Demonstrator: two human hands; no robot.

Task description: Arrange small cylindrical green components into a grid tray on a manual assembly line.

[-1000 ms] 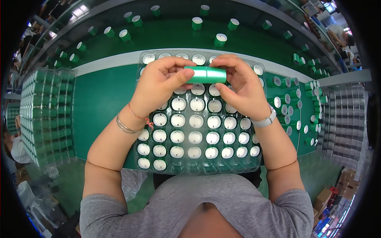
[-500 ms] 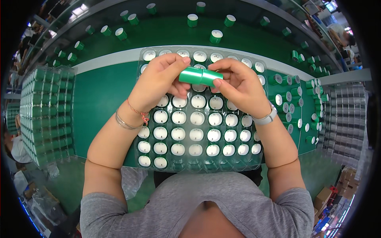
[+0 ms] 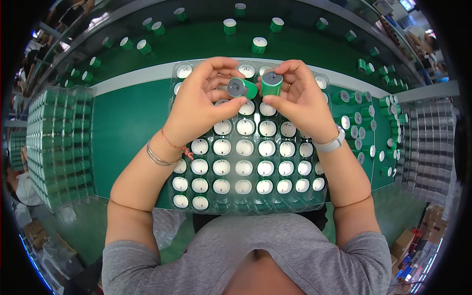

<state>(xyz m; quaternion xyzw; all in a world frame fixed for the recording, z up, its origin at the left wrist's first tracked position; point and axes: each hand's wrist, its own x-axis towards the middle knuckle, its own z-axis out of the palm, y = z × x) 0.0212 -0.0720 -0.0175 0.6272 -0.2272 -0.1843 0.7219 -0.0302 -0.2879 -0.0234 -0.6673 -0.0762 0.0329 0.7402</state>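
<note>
My left hand (image 3: 199, 101) holds a small green cylinder (image 3: 242, 88) with its grey end turned toward me. My right hand (image 3: 300, 98) grips a second green cylinder (image 3: 271, 83), also grey end up. The two cylinders are side by side, slightly apart, above the far part of a clear plastic tray (image 3: 322, 199). The tray's cells hold several green cylinders with white tops, standing upright in rows. A watch is on my right wrist and bracelets are on my left.
Loose green cylinders (image 3: 259, 45) stand on a green conveyor belt beyond the tray. More lie in a pile at the right (image 3: 366, 115). Stacks of filled trays (image 3: 56, 140) stand at the left, stacks of clear trays (image 3: 430, 142) at the right. Other people are at the picture's edges.
The two cylinders were held end to end as one long piece. Now they are pulled apart and turned with their grey ends toward me.
</note>
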